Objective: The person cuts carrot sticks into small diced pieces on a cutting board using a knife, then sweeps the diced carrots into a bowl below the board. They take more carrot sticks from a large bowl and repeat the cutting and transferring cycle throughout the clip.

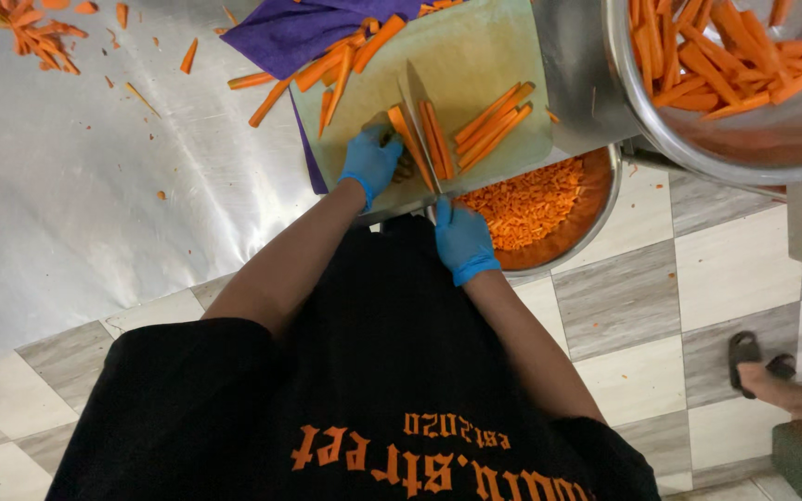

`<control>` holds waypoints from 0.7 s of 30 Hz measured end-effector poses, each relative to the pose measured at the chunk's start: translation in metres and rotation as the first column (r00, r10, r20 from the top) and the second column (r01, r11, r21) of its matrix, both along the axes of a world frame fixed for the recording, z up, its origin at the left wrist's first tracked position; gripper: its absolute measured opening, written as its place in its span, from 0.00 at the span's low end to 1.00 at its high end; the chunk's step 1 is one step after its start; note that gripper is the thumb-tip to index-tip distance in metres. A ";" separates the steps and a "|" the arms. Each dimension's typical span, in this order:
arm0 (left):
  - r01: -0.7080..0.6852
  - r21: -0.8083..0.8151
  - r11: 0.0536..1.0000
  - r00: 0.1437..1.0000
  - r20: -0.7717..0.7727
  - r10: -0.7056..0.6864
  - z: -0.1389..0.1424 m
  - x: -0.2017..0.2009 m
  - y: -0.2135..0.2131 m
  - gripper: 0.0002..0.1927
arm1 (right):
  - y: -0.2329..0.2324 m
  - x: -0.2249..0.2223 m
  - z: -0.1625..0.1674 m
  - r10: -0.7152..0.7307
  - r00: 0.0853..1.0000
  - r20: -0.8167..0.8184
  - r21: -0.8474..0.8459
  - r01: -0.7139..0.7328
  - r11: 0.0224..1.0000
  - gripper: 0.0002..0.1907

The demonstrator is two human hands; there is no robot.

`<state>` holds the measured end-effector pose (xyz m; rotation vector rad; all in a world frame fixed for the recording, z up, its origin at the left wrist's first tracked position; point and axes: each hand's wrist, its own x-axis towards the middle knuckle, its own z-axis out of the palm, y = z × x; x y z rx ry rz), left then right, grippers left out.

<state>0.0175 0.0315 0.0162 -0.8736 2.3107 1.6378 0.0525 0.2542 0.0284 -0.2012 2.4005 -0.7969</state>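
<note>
Two blue-gloved hands, the left hand and the right hand, work at one pale green cutting board with one knife. Three carrot sticks lie by the blade, and a second group of about five sticks lies just beside them. Two metal bowls are in view: one bowl of diced carrot below the board's edge, one larger bowl of carrot sticks at upper right. One purple cloth lies under the board. The loose sticks on the steel table are too many to count. One sandalled foot of another person shows.
</note>
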 end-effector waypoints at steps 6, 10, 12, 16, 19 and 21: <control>0.060 0.001 0.998 0.990 0.126 -0.059 0.015 -0.012 -0.007 0.17 | -0.020 -0.011 0.038 0.006 0.997 0.074 0.147 -0.017 0.989 0.29; 0.240 -0.324 0.915 0.958 0.228 -0.171 0.036 -0.014 -0.018 0.22 | -0.029 -0.015 0.056 -0.020 0.990 0.139 0.326 -0.026 0.945 0.30; 0.369 -0.561 0.741 0.924 0.134 -0.359 0.038 -0.015 -0.025 0.30 | -0.032 -0.017 0.061 -0.012 0.992 0.129 0.337 -0.033 0.941 0.29; 0.529 -0.676 0.513 0.728 0.050 -0.684 0.030 -0.016 -0.033 0.50 | -0.034 -0.014 0.057 0.054 0.991 0.120 0.313 -0.090 0.945 0.28; 0.562 -0.653 0.508 0.717 0.078 -0.693 0.024 -0.019 -0.030 0.53 | -0.034 -0.009 0.037 0.001 0.989 0.148 0.365 -0.055 0.929 0.29; 0.583 -0.636 0.505 0.712 0.102 -0.694 0.027 -0.022 -0.028 0.54 | -0.035 -0.002 0.020 -0.010 0.994 0.113 0.338 -0.029 0.941 0.28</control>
